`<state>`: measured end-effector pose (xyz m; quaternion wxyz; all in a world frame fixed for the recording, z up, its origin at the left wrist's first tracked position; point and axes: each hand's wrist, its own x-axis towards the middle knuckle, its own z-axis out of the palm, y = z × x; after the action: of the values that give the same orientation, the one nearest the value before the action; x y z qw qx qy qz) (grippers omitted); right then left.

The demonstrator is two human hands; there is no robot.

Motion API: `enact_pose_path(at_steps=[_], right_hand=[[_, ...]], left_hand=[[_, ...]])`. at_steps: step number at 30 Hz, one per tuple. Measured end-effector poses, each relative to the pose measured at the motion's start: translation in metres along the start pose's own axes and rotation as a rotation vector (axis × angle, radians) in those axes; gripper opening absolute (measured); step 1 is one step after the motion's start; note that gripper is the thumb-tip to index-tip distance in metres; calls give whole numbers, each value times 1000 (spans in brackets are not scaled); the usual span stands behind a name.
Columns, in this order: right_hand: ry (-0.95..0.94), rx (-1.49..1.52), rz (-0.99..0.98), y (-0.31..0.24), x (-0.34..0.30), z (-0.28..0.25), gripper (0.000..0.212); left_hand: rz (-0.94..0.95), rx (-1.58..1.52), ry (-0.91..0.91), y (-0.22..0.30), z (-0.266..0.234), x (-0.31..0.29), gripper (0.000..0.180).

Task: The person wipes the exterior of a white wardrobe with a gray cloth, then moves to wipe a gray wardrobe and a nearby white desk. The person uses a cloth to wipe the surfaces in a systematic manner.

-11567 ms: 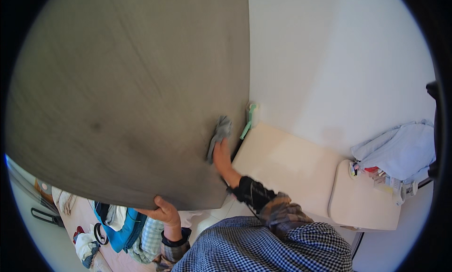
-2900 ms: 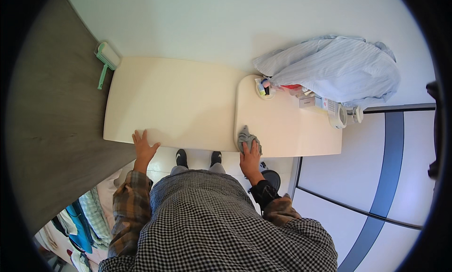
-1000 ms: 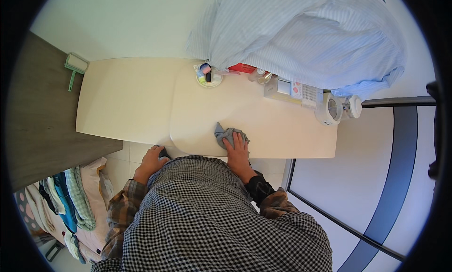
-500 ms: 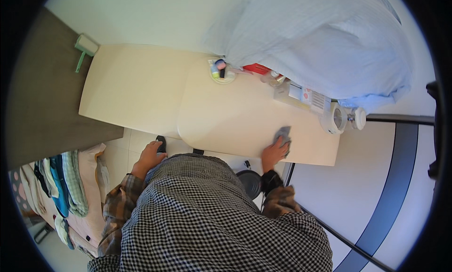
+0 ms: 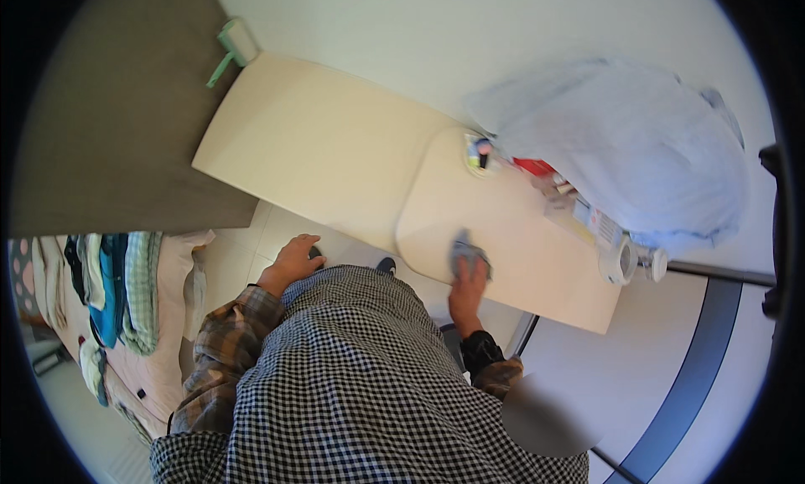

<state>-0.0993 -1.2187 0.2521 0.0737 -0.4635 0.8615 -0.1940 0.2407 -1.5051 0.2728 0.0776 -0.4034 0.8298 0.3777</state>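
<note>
My right hand [image 5: 468, 295] presses a grey cloth [image 5: 470, 256] onto the pale wooden tabletop [image 5: 528, 270], near its front edge. The cloth lies bunched under my fingers, slightly blurred. Off the table's front edge, my left hand [image 5: 291, 262] hangs beside my checked apron [image 5: 360, 375], fingers stretched out and holding nothing. Towards the back of the tabletop is a small round dish [image 5: 480, 167] with little tubes and bottles in it.
A large pale blue plastic sheet [image 5: 629, 149] covers things at the back right. Beside it stand a clear box [image 5: 573, 218] and round white-rimmed jars [image 5: 618, 262]. A lint roller [image 5: 239, 41] is at the far left corner. Folded clothes [image 5: 109, 291] lie on a bed at left.
My right hand has slid the cloth leftward along the tabletop, away from its right end. My left hand stays beside the apron. The whole view has turned and shifted.
</note>
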Motion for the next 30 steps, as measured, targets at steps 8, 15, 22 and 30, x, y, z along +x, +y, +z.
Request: enact_pose_path(at_steps=[8, 15, 22, 30], right_hand=[[-84, -117, -150, -112, 44, 78, 70], [-272, -90, -382, -208, 94, 122, 73], [-539, -49, -725, -304, 142, 153, 71], [-627, -41, -953, -453, 214, 234, 66]], left_hand=[[-226, -44, -65, -121, -12, -51, 66], [-286, -153, 34, -158, -28, -79, 65], [-421, -243, 134, -190, -14, -118, 64], [-587, -363, 255, -168, 42, -166, 62]])
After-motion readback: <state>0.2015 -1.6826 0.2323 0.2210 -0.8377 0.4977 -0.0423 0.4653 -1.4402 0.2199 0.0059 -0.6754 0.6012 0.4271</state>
